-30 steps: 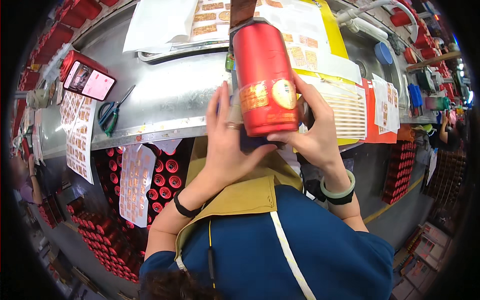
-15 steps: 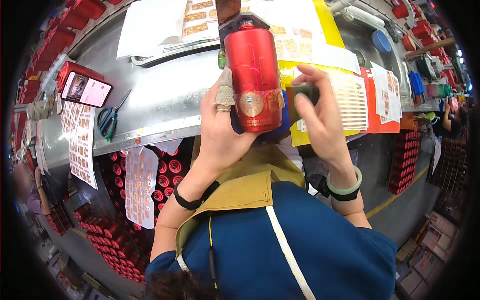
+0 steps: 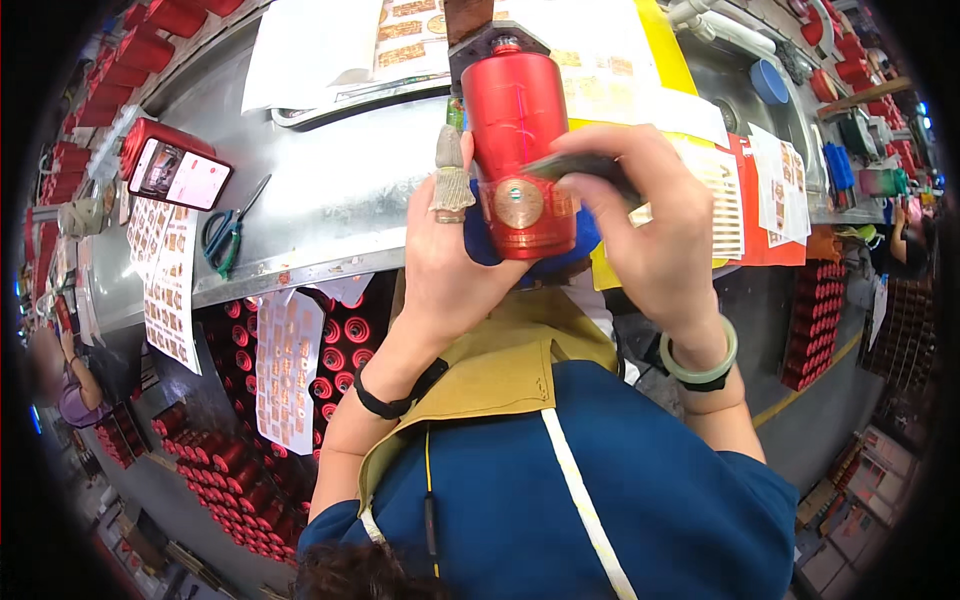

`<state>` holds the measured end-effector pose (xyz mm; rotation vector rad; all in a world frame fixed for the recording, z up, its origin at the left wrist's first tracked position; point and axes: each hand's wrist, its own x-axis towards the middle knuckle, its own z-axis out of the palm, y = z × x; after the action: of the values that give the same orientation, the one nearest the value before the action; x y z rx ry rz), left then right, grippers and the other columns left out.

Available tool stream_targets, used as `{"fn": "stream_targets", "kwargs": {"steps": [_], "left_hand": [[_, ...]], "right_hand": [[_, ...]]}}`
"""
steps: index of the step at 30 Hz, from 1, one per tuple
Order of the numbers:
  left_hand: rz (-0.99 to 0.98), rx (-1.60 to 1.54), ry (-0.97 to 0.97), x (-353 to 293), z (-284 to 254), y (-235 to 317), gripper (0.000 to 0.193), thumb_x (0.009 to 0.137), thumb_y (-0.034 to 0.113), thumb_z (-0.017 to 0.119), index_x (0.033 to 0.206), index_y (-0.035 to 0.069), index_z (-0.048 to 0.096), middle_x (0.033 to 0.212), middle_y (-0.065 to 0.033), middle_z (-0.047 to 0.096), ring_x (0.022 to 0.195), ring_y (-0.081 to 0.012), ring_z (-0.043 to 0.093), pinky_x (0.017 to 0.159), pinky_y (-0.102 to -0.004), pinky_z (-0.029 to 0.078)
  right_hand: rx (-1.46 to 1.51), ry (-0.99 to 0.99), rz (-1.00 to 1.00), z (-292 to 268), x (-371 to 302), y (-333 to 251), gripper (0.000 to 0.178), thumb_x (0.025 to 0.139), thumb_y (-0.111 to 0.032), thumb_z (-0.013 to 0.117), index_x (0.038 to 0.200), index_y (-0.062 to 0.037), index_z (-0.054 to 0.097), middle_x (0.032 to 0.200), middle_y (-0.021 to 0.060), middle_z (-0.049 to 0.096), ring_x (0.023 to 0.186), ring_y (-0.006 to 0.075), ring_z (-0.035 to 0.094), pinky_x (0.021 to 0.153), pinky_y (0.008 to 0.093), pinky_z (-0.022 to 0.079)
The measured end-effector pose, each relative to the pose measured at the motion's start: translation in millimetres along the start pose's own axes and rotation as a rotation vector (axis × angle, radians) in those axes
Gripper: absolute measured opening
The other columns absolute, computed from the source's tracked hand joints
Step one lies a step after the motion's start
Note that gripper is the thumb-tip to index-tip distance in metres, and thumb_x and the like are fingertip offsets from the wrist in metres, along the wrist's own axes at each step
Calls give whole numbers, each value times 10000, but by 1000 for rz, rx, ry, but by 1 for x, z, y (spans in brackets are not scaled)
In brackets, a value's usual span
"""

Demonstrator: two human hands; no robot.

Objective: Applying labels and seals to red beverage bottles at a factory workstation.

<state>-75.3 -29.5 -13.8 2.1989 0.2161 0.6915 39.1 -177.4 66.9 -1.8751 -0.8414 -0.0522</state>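
The right hand [image 3: 660, 225] pinches a thin dark pad [image 3: 585, 168] between its thumb and fingers, with only a small gap between them. The pad's tip is over the front of a red bottle [image 3: 515, 120], near a round gold sticker [image 3: 518, 204]. I cannot tell if it presses there. The left hand [image 3: 445, 250] hugs the bottle's left side and low end. One finger points up and wears a grey cover [image 3: 452, 185].

The bottle is in the middle, its thin neck by a dark metal plate [image 3: 500, 38]. I cannot see inside it. A blue bowl [image 3: 769, 80] sits far right; what is in it is too small to tell. Many red bottles [image 3: 225, 470] stand packed together low on the left.
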Motion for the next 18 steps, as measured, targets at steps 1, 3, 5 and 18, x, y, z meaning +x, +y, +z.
{"fn": "stream_targets", "kwargs": {"steps": [1, 3, 5, 18], "left_hand": [[-1, -2, 2, 0, 0, 0, 1100, 688, 108, 936, 1587, -27, 317, 1494, -222, 546, 1226, -330, 627, 1037, -395, 497], [52, 38, 24, -1, -1, 1, 1092, 675, 108, 942, 1578, -17, 340, 1515, -194, 536, 1197, -317, 622, 1013, -397, 501], [82, 55, 27, 2, -1, 2, 1101, 681, 112, 940, 1585, -19, 324, 1519, -200, 528, 1185, -315, 620, 1007, -402, 501], [-3, -66, -245, 11, -11, -8, 1107, 754, 123, 891, 1624, -38, 226, 1517, -250, 515, 1390, -365, 533, 1159, -415, 405]], "right_hand": [[-102, -174, -163, -1, 5, -5, 285, 840, 41, 702, 1114, -31, 669, 922, 117, 690, 914, 302, 676, 831, 390, 546], [-283, -304, -414, 9, 8, -3, 253, 767, -47, 696, 1018, -82, 685, 867, 70, 681, 862, 289, 645, 770, 406, 531], [-376, -233, -490, 8, 22, -1, 242, 767, -69, 684, 1009, -88, 688, 866, 66, 680, 851, 278, 637, 761, 398, 522], [196, -38, 302, -23, 3, 26, 288, 1035, -268, 660, 1106, 11, 642, 777, -47, 524, 720, 31, 457, 634, 202, 368]]}}
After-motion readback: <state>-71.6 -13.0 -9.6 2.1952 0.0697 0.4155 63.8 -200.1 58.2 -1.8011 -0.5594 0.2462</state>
